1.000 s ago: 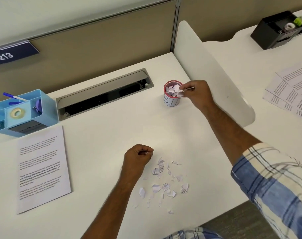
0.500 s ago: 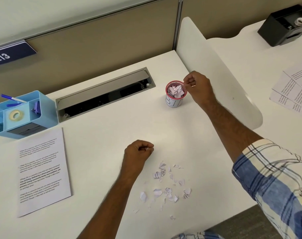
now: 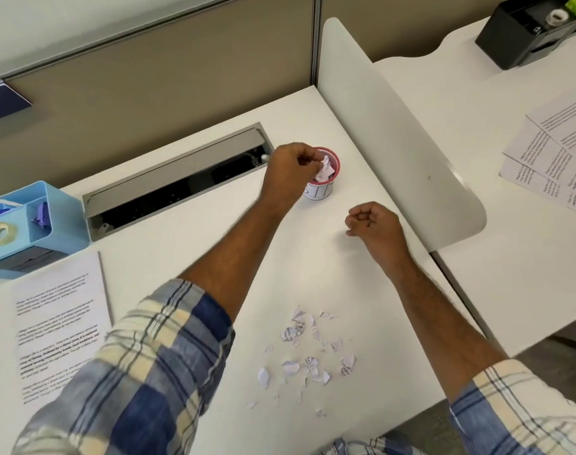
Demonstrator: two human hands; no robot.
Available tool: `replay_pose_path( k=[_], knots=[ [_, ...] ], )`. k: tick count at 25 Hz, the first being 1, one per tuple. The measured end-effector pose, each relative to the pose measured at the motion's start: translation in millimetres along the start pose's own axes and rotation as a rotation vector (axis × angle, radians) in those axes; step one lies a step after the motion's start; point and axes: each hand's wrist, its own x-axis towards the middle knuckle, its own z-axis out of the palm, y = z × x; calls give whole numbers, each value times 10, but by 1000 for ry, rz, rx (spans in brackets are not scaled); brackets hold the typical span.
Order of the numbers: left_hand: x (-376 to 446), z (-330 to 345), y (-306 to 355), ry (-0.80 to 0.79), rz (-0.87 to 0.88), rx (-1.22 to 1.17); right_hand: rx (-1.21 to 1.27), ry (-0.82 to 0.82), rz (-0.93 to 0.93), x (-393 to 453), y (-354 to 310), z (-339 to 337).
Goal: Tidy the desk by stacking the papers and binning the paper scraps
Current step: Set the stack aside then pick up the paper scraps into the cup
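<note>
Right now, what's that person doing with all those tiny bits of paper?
A person is tidying a desk. The left hand is over a small red-rimmed cup used as a bin, pinching a paper scrap at its mouth. The right hand rests curled on the desk beside the cup, holding nothing visible. A pile of torn scraps still lies near the front edge, and a printed sheet sits at the left.

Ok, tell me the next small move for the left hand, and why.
Probably let go of the scrap. The left hand pinches a paper scrap right over the small pink bin, which already holds scraps. Then go back for the scattered scraps lying on the desk.
</note>
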Motion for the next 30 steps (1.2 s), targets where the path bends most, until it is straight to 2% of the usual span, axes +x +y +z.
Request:
replay_pose_path(
  k=[4, 11, 14, 19, 22, 25, 30],
  knots=[
    [231, 108, -63, -31, -37, 76, -35, -110, 66, -182, 136, -77],
    [41, -23, -181, 46, -1, -3, -236, -244, 117, -308, 229, -159],
    [-344, -122, -276, 58, 24, 26, -447, -330, 53, -411, 322, -76],
    [-1392, -431, -887, 46, -48, 148, -587, -557, -14, -665, 526, 207],
    [-1886, -670, -1426, 53, -76, 332, -677, -672, -123, -831, 584, 369],
    [-2238, -863, -1840, 87, -73, 560, -869, -792, -208, -1014, 572, 510],
    [-2522, -982, -2159, 124, -93, 721, -1014, -838, -366, -1212, 638, 724]
  ],
)
